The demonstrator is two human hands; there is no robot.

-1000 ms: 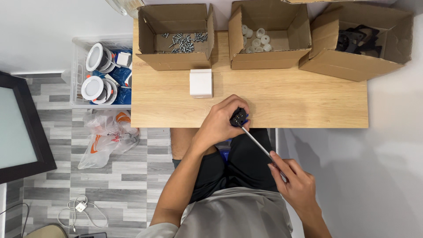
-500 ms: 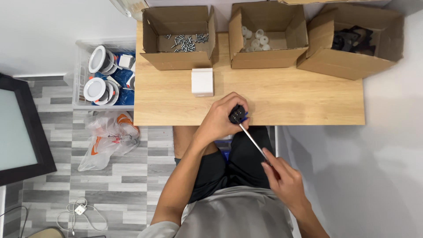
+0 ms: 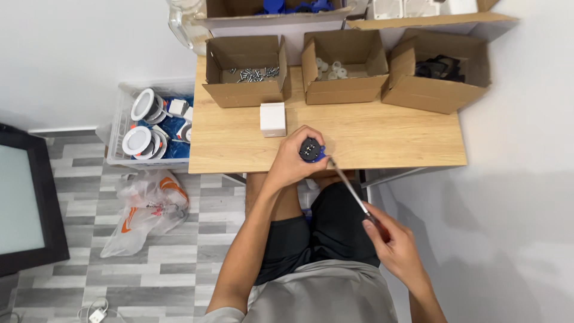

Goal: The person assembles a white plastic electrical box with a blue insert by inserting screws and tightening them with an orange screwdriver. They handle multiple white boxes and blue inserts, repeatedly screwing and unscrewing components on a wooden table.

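Left hand (image 3: 296, 164) grips a small black-and-blue part (image 3: 311, 150) steady at the near tabletop (image 3: 388, 134) edge, while the right hand (image 3: 397, 248) fingers close around a screwdriver (image 3: 350, 190), its tip meeting the part.

Wood desk (image 3: 388, 134) vs white wall. On it, back row, L to R: box w/ screws (image 3: 246, 72), box w/ white parts (image 3: 344, 69), box w/ black parts (image 3: 439, 72). Small white box (image 3: 272, 119) just in front of the screw box.
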